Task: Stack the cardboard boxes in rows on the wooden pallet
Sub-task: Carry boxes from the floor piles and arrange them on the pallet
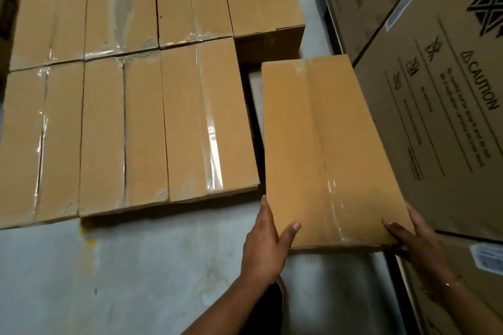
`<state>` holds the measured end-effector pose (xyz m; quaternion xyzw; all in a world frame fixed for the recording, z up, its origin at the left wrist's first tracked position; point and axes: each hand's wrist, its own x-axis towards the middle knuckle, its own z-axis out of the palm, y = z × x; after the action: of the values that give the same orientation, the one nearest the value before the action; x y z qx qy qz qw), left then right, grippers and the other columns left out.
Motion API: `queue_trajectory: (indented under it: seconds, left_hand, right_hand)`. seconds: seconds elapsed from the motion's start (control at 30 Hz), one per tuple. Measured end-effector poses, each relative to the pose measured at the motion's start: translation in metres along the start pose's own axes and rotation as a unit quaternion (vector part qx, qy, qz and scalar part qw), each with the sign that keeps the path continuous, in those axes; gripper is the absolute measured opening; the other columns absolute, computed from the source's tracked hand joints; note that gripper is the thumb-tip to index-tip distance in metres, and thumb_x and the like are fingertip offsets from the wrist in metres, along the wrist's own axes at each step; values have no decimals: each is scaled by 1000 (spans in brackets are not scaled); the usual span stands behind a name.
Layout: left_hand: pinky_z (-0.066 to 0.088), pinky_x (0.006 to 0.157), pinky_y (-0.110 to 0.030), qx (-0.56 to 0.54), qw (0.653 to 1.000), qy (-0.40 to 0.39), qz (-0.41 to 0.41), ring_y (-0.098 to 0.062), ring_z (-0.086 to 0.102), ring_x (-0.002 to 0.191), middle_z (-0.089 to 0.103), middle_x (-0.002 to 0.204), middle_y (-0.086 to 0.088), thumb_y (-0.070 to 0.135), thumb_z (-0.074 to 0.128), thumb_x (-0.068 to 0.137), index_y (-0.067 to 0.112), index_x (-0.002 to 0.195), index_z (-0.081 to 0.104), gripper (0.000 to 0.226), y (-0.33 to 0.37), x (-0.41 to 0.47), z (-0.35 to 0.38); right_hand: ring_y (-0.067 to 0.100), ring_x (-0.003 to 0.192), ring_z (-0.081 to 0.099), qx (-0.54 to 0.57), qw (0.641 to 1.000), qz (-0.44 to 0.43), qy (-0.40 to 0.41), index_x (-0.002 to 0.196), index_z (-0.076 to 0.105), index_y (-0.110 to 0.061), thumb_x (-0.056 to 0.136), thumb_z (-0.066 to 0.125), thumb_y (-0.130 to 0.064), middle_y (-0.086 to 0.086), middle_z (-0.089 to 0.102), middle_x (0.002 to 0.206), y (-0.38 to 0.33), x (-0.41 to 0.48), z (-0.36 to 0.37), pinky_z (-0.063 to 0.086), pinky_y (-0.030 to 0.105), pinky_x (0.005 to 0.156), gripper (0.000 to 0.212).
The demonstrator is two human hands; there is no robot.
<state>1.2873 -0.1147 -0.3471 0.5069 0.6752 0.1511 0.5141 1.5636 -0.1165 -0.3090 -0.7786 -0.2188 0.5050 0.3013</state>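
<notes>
Grey concrete floor (114, 275), stained and marked with a smudge of yellow paint near the stack's front corner, fills the lower part of the view. On it stands a low block of taped cardboard boxes (128, 128) laid in two rows, long sides touching; the front row holds three, and a back row (152, 0) lies flush behind it, with clear tape glinting along the seams. What carries them cannot be made out, as the boxes cover it, though a dark gap shows at the right front corner of the block. Over that gap a single cardboard box (321, 149) is held, long and flat-topped, taped down its middle, lying parallel to the front row and just beside its right edge without touching it. The left hand (265, 239) grips the box's near left corner, thumb on top and fingers wrapped down the side. The right hand (413, 239) clasps the near right corner, thumb on the top face, fingers under the edge; a thin bracelet (449, 284) sits on that wrist. Large printed cartons (435, 84) with a CAUTION label stand close along the right, nearly touching the held box.
</notes>
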Motion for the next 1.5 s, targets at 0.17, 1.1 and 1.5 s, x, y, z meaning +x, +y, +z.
queue_trajectory:
  seconds: [0.17, 1.1, 1.5]
  left_hand:
    - [48, 106, -39, 6, 1000, 15, -26, -16, 54, 130, 46, 154, 11, 73, 49, 90, 36, 160, 3, 91, -27, 28, 28]
    - [43, 97, -39, 403, 912, 63, -30, -24, 47, 117, 49, 134, -5, 68, 75, 68, 15, 151, 25, 111, -90, 65, 80]
    - [21, 121, -54, 453, 884, 83, 75, -33, 7, 156, 3, 170, -12, 68, 74, 69, 8, 162, 9, 128, -82, 134, 28]
  right_hand:
    - [18, 103, 57, -43, 998, -26, -45, 149, 41, -25, 95, 61, -7, 5, 54, 127, 24, 57, 7, 50, 32, 80, 60]
    - [39, 127, 52, -366, 916, -78, -143, 158, -4, -22, 79, 81, -12, 17, 40, 153, 109, 156, 27, 45, 42, 101, 116]
    - [34, 125, 56, -382, 912, -102, -110, 159, 9, -28, 75, 83, -17, 12, 49, 147, 61, 211, 49, 51, 48, 100, 113]
